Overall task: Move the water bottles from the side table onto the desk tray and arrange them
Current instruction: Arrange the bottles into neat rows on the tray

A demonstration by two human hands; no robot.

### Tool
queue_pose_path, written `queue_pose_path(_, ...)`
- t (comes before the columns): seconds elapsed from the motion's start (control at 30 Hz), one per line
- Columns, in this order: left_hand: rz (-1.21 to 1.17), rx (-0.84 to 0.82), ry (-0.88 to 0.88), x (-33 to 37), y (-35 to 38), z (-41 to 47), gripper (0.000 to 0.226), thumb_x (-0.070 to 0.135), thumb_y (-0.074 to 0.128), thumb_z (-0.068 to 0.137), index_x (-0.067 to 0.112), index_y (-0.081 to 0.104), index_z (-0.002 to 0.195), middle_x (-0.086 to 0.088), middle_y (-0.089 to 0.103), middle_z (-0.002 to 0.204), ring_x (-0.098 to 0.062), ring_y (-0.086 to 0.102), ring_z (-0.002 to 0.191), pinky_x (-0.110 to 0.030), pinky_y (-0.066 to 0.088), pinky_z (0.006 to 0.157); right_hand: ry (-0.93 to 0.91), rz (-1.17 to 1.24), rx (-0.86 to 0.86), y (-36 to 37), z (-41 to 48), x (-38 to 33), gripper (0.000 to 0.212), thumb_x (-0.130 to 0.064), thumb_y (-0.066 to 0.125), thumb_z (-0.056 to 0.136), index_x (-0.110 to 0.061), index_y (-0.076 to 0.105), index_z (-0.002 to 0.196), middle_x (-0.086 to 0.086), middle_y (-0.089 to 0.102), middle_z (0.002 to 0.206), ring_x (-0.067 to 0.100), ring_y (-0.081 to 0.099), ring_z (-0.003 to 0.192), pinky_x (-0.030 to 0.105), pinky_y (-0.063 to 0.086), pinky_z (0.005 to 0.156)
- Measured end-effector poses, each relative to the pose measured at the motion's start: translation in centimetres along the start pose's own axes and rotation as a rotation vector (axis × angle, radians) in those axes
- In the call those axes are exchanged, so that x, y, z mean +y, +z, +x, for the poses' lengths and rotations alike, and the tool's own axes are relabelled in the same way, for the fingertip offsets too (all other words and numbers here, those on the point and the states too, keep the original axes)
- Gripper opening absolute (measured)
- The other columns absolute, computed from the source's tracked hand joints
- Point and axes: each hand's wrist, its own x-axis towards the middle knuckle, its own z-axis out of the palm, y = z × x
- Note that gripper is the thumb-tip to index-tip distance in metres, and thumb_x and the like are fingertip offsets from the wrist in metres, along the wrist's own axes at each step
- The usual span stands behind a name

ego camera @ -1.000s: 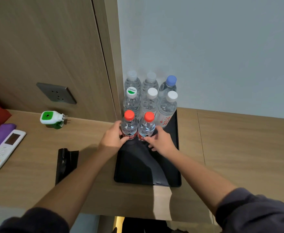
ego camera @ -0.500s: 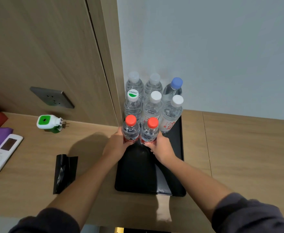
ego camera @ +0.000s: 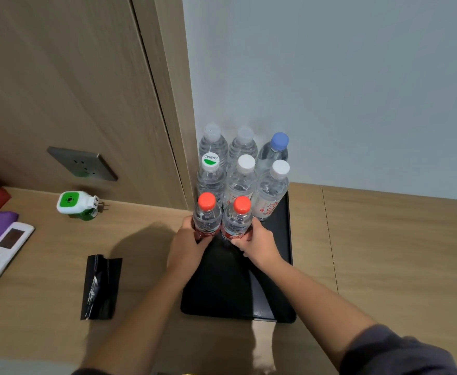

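Observation:
A black tray (ego camera: 281,282) lies on the wooden desk against the wall corner. Several clear water bottles stand in rows at its far end: a back row ending in a blue-capped bottle (ego camera: 274,151), a middle row with a green-and-white cap (ego camera: 210,174) and two white caps. In front stand two red-capped bottles side by side. My left hand (ego camera: 188,243) wraps the lower part of the left red-capped bottle (ego camera: 207,215). My right hand (ego camera: 258,243) grips the right red-capped bottle (ego camera: 238,217). Both bottles stand upright on the tray.
A folded black bag (ego camera: 100,286) lies on the desk left of the tray. A green-and-white plug-in device (ego camera: 77,203) sits below a wall socket (ego camera: 82,163). A white remote (ego camera: 1,253) on purple cloth is at the far left. Bare desk (ego camera: 397,253) extends right.
Both hands have closed from loose touches at the bottles' bases into grips around the two red-capped bottles, pressing them together. The camera has shifted slightly.

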Motion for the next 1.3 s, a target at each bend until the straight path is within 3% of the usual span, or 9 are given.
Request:
queue_pose_path(0.2, -0.115, 0.087, -0.121, 0.8, 2.4, -2.3, 0.091, 0.021, 0.079, 0.075, 0.024, 0.024, 0.147, 0.000, 0.063, 0.094, -0.021, 0.064, 0.096, -0.026, 0.042, 0.081, 0.144, 0.116, 0.100, -2.5, 0.9, 2.0, 0.058, -0.010, 0.077, 0.080, -0.007, 0.047, 0.129, 0.002, 0.064, 0.072, 0.023, 0.067, 0.071, 0.048, 0.057, 0.079)
queue_pose_path(0.27, -0.173, 0.102, -0.158, 1.3, 3.3, -2.9, 0.098, 0.021, 0.080, 0.074, 0.021, 0.018, 0.150, -0.004, 0.065, 0.103, -0.023, 0.063, 0.101, -0.027, 0.043, 0.085, 0.169, 0.164, 0.136, -3.8, 1.4, 2.5, 0.059, -0.009, 0.076, 0.082, -0.005, 0.042, 0.130, 0.003, 0.060, 0.071, 0.026, 0.065, 0.070, 0.049, 0.058, 0.072)
queue_pose_path(0.37, -0.219, 0.146, -0.171, 2.2, 4.4, -3.5, 0.110, 0.022, 0.083, 0.070, 0.021, 0.010, 0.152, -0.010, 0.055, 0.130, -0.025, 0.058, 0.112, -0.040, 0.046, 0.097, 0.155, 0.200, 0.111, -5.4, 2.3, 2.2, 0.080, -0.009, 0.076, 0.083, -0.011, 0.027, 0.146, 0.012, 0.060, 0.080, 0.025, 0.065, 0.077, 0.037, 0.058, 0.059)
queue_pose_path(0.43, -0.201, 0.160, -0.202, 2.9, 5.1, -4.0, 0.119, 0.031, 0.085, 0.067, 0.025, 0.002, 0.152, -0.011, 0.045, 0.138, -0.028, 0.055, 0.116, -0.044, 0.047, 0.095, 0.120, 0.176, 0.079, -5.9, 2.9, 1.7, 0.090, -0.011, 0.077, 0.081, -0.017, 0.021, 0.151, 0.016, 0.063, 0.089, 0.026, 0.067, 0.082, 0.030, 0.055, 0.052)
queue_pose_path(0.6, -0.146, 0.236, -0.361, 5.3, 7.1, -4.5, 0.128, 0.049, 0.083, 0.065, 0.027, -0.009, 0.151, -0.012, 0.032, 0.144, -0.040, 0.051, 0.120, -0.050, 0.044, 0.090, 0.032, 0.092, 0.035, -6.0, 4.5, 0.7, 0.081, -0.023, 0.079, 0.078, -0.022, 0.031, 0.143, 0.004, 0.064, 0.105, 0.021, 0.066, 0.075, 0.021, 0.048, 0.041)
queue_pose_path(0.9, -0.170, 0.303, -0.454, 6.5, 8.1, -3.4, 0.132, 0.050, 0.083, 0.065, 0.016, -0.011, 0.152, -0.015, 0.031, 0.143, -0.042, 0.051, 0.119, -0.049, 0.046, 0.088, -0.025, 0.045, 0.011, -5.9, 5.9, 1.0, 0.073, -0.019, 0.079, 0.076, -0.023, 0.039, 0.138, -0.006, 0.062, 0.097, 0.017, 0.065, 0.081, 0.019, 0.048, 0.041)
queue_pose_path(1.3, -0.112, 0.290, -0.455, 6.5, 7.7, -3.5, 0.135, 0.055, 0.082, 0.063, 0.018, -0.011, 0.152, -0.013, 0.030, 0.146, -0.038, 0.051, 0.121, -0.049, 0.047, 0.088, -0.017, -0.031, 0.004, -6.1, 5.7, 0.5, 0.082, -0.020, 0.079, 0.078, -0.025, 0.031, 0.144, 0.002, 0.065, 0.104, 0.022, 0.067, 0.078, 0.025, 0.053, 0.044)
